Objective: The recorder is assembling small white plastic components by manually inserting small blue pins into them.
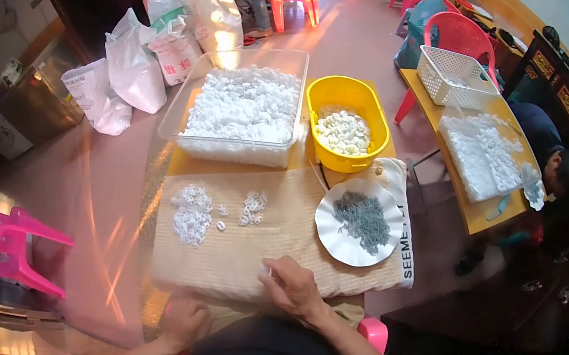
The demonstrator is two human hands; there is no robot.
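White piece (264, 270) is pinched in the right hand (292, 286); rings (191, 221) lie beyond.

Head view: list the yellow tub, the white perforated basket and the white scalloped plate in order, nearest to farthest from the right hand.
From the right hand:
1. White scalloped plate, just ahead and to the right.
2. Yellow tub, beyond the plate.
3. White perforated basket, far right, on another table.
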